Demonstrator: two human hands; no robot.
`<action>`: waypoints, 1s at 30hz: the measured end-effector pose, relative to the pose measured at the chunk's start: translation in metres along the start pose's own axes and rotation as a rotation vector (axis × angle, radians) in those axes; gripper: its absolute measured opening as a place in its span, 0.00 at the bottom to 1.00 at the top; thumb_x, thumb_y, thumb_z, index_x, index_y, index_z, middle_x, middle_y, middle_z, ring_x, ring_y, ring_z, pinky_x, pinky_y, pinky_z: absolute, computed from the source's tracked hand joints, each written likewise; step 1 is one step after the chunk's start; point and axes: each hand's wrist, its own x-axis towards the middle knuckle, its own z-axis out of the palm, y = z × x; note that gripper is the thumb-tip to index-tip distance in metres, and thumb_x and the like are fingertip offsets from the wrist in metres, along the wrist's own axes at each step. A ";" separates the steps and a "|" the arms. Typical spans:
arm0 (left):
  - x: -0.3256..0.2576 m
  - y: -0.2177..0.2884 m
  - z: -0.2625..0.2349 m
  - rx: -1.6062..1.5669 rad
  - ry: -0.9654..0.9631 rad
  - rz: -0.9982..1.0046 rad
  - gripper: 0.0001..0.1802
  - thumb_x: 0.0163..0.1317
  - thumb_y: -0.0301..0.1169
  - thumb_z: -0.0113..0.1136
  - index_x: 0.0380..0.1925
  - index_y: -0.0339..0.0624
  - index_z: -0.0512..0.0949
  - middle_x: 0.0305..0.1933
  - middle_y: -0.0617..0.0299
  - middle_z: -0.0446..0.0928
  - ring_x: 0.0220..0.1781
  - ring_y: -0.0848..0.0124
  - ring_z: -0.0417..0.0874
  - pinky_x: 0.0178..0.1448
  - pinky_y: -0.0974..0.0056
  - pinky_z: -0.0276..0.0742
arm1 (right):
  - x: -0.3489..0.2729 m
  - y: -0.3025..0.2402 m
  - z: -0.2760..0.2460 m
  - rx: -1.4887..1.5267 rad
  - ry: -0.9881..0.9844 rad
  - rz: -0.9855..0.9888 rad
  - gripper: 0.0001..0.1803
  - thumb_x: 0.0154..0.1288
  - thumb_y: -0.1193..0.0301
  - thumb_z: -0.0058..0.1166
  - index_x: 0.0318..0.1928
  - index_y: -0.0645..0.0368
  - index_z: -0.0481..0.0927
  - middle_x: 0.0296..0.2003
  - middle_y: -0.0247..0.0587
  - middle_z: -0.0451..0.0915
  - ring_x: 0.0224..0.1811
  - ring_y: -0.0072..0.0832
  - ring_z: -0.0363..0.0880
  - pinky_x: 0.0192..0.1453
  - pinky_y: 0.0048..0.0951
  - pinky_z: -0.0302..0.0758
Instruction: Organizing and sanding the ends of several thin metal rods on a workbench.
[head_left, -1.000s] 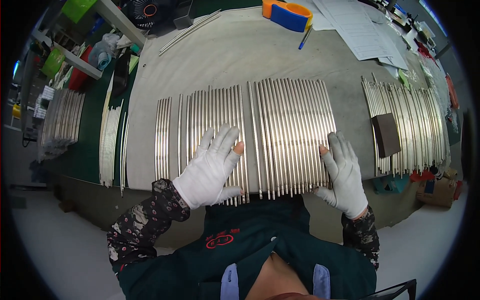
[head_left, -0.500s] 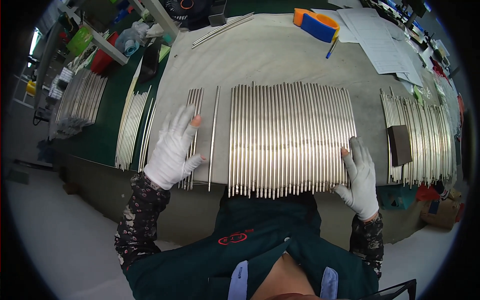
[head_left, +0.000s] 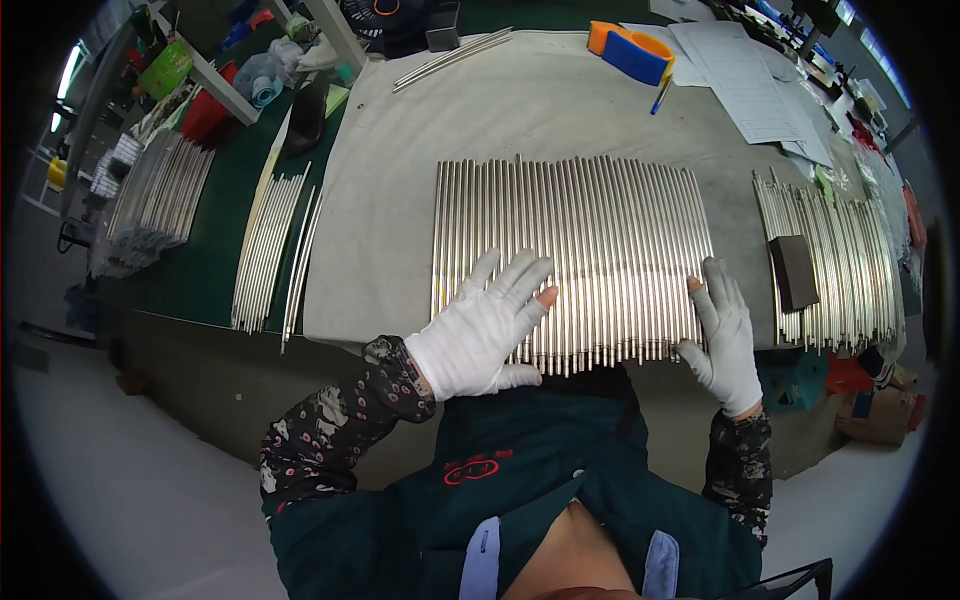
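A flat row of several thin silvery metal rods [head_left: 575, 255] lies side by side on a pale grey cloth [head_left: 400, 200] over the bench. My left hand [head_left: 485, 330], in a white glove, rests flat with spread fingers on the near left ends of the rods. At the row's right edge my right hand [head_left: 722, 335], also gloved, presses open against the outermost rods. Neither hand grips anything.
More rods [head_left: 835, 260] lie to the right with a dark block [head_left: 795, 272] on them. Further rod bundles [head_left: 268, 250] sit left on the green mat, and a wrapped stack [head_left: 150, 200] beyond. Papers [head_left: 745, 85], a pen [head_left: 660, 95] and an orange-blue object [head_left: 630, 50] sit at the back.
My left hand has moved right, from the loose rods at the left onto the main row, which now lies closed up as one block. The right hand stays at the right edge.
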 end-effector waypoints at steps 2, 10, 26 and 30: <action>0.001 0.014 0.002 -0.190 0.034 0.169 0.53 0.47 0.55 0.66 0.66 0.33 0.56 0.72 0.40 0.52 0.74 0.45 0.52 0.75 0.39 0.40 | 0.000 -0.003 0.000 -0.006 0.000 0.000 0.39 0.45 0.55 0.64 0.57 0.62 0.70 0.59 0.55 0.67 0.68 0.51 0.59 0.70 0.54 0.56; 0.008 0.020 0.014 -0.074 0.154 0.122 0.47 0.45 0.49 0.69 0.61 0.34 0.63 0.67 0.44 0.60 0.71 0.50 0.59 0.74 0.46 0.52 | 0.000 -0.004 0.001 -0.015 0.003 -0.013 0.40 0.44 0.54 0.64 0.58 0.62 0.70 0.59 0.55 0.67 0.68 0.51 0.59 0.70 0.54 0.56; 0.027 0.010 -0.025 -0.147 0.223 0.097 0.36 0.60 0.47 0.58 0.62 0.35 0.64 0.69 0.45 0.60 0.73 0.49 0.58 0.74 0.47 0.51 | -0.002 -0.013 0.002 -0.004 0.007 0.081 0.42 0.43 0.53 0.65 0.58 0.62 0.69 0.60 0.56 0.66 0.68 0.52 0.58 0.70 0.54 0.57; 0.071 -0.069 -0.039 -0.100 0.338 -0.022 0.31 0.65 0.45 0.53 0.63 0.38 0.65 0.68 0.48 0.65 0.71 0.55 0.62 0.73 0.51 0.57 | -0.003 -0.011 0.007 0.003 0.005 0.144 0.43 0.42 0.53 0.65 0.58 0.62 0.69 0.60 0.56 0.66 0.68 0.52 0.58 0.70 0.54 0.57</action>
